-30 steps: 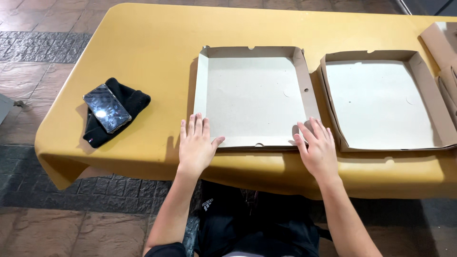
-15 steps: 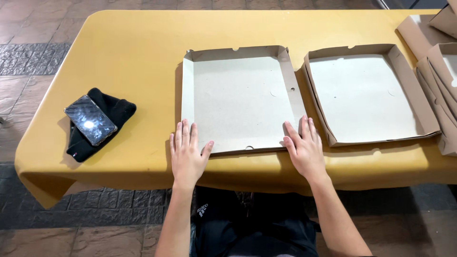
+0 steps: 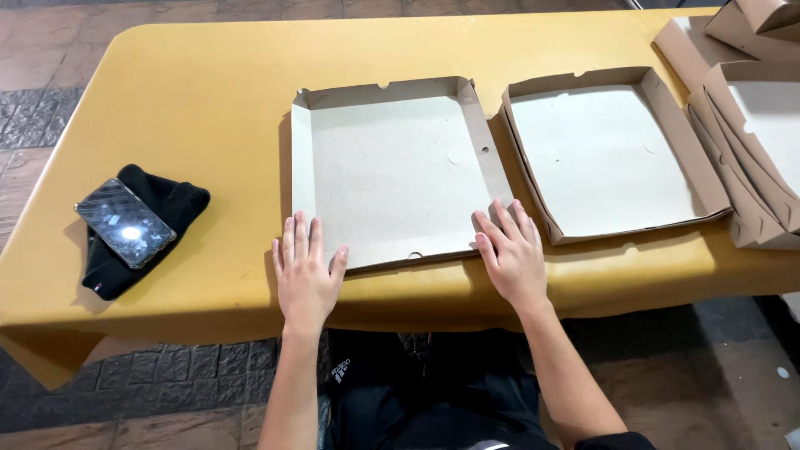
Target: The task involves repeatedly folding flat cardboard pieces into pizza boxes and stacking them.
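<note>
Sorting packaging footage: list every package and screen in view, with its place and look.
Open cardboard box: table centre, square, grey inside, both hands on its near edge.
Second open box: right of it, same look.
Stacked boxes: far right, brown.
Phone: left, on black cloth, dark glossy screen.

Now slid further onto the near edge of the flat grey cardboard box tray [image 3: 398, 171]: right hand [image 3: 510, 254]. Left hand [image 3: 306, 271] slightly nearer that edge.

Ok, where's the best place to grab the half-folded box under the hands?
Probably the flat near flap of the half-folded box, from the table's near edge: it lies unfolded between the left hand and right hand, while the other walls stand upright.
</note>
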